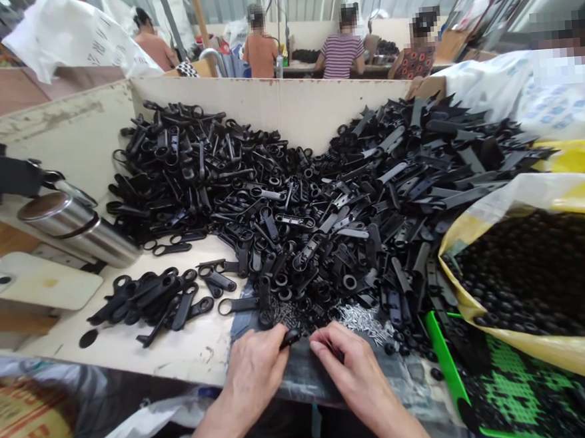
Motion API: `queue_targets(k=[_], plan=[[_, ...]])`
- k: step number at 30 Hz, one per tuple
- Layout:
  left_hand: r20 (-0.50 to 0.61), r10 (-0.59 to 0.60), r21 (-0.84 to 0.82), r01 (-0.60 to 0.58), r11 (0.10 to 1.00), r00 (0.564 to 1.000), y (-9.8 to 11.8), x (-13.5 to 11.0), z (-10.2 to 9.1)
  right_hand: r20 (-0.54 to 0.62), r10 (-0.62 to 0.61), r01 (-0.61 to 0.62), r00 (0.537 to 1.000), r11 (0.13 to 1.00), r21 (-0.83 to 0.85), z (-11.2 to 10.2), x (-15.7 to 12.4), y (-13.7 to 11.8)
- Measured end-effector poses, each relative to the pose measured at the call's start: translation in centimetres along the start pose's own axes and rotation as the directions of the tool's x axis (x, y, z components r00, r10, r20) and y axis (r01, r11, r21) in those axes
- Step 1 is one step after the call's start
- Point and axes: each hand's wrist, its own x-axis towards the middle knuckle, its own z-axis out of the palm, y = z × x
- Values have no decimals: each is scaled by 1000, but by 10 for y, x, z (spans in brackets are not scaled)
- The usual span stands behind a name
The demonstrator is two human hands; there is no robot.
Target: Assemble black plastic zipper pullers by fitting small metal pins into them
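Heaps of black plastic pull tabs cover most of a cream-coloured desk, banked up against its raised board wall, with a smaller loose cluster of tabs lying apart to the left of the main pile. At the near edge, the left hand is curled nearly closed, pinching a small black piece between thumb and fingers, one end of it poking out toward the other hand. The right hand sits just beside it, fingers bent inward and drawn together; from where I stand, I cannot tell whether they have hold of anything. Just ahead of the hands, a scatter of tiny silver metal pins lies against the edge of the pile. To the right, an open yellow-and-white sack bulges with round black beads, next to a green-rimmed tray. On the left, a stainless steel flask lies on its side on the desk. Beyond the board wall, several co-workers sit with their backs turned at another desk, and a person in white sits close by on the right.
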Motion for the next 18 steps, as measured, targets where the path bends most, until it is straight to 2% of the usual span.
queue_targets(k=[4,7,10,12,14,18], plan=[[-18,-8,-13,8,1000,1000,-8,-11,-6,29,7,-7,1000,1000,-4,0,0,-1],[-32,-136,-209,127,970,990,-9,-16,-8,27,25,-26,999,1000,13,5,1,-3],[3,-302,-519,260,814,953,-5,-18,-6,26,-57,58,998,997,-40,12,2,-6],[6,-334,-620,266,738,942,-1,-20,-4,18,-102,103,995,994,-46,16,4,-11],[-3,-327,-659,244,711,945,3,-23,-2,2,-51,51,999,998,21,17,6,-17],[-47,-293,-643,196,741,955,6,-32,1,62,157,-167,986,963,210,16,10,-26]])
